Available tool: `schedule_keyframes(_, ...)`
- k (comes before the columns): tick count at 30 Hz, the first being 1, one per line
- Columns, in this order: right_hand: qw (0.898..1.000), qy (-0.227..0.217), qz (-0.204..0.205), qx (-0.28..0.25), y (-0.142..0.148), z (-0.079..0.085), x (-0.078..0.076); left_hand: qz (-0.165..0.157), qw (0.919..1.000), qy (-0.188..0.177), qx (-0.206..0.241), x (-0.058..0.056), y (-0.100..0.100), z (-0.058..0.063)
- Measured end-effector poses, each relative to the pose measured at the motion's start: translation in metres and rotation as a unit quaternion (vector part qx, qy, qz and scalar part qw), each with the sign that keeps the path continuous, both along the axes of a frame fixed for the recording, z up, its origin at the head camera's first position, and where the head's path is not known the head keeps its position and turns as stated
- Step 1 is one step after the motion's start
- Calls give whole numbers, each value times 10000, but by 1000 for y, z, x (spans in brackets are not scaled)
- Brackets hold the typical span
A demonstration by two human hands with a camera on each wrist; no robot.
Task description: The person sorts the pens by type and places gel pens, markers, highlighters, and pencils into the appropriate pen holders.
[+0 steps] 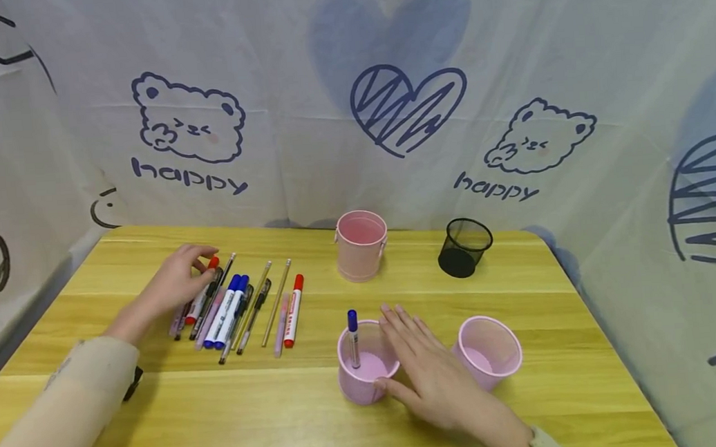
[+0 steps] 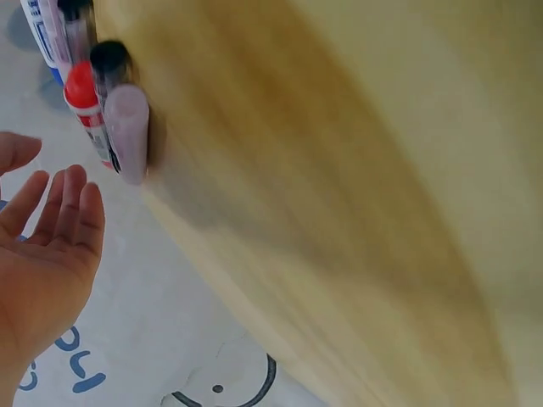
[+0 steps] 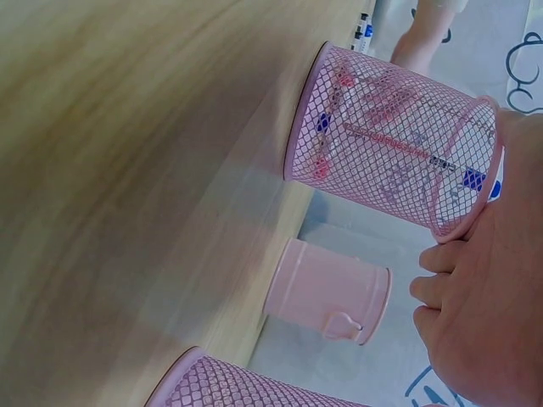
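Note:
My left hand (image 1: 175, 281) is over the left end of a row of pens, beside a red-capped marker (image 2: 83, 89). In the left wrist view its fingers are loosely bent, apart from the marker and a pale pink pen (image 2: 129, 136). My right hand (image 1: 431, 377) rests with extended fingers against the rim of a pink mesh pen cup (image 1: 357, 391), thumb at the near side. One blue-capped marker (image 1: 353, 338) stands inside that cup. Blue-capped whiteboard markers (image 1: 222, 316), pencils and black pens lie in the row, with another red-capped marker (image 1: 294, 311) at its right end.
Right of my right hand stands a second pink mesh cup (image 1: 509, 360), tilted in view. Farther back are a pink bucket (image 1: 360, 259) with side handles and a black mesh cup (image 1: 458, 263). A printed white cloth (image 1: 303, 151) hangs behind the wooden table (image 1: 253, 418).

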State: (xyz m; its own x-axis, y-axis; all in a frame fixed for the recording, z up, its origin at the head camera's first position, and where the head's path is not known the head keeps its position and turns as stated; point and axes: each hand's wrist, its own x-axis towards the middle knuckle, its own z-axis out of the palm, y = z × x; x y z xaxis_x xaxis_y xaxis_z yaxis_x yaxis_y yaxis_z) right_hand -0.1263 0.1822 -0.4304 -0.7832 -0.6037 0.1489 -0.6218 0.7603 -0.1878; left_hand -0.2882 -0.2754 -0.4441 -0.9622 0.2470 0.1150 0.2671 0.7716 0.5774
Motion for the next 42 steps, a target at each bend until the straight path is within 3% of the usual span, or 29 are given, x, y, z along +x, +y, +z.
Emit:
schedule_keyframes(12, 10000, -42, 21, 35, 0, 0, 0, -240, 9973, -496, -493, -18, -7, -4)
schedule_keyframes(35, 10000, -82, 5, 23, 1, 0, 0, -452, 9942, -647, -725, -29, -3, 1)
schedule_keyframes(42, 9999, -115, -32, -6, 1, 0, 1, -345, 9939, -915, -500, -33, -1, 2)
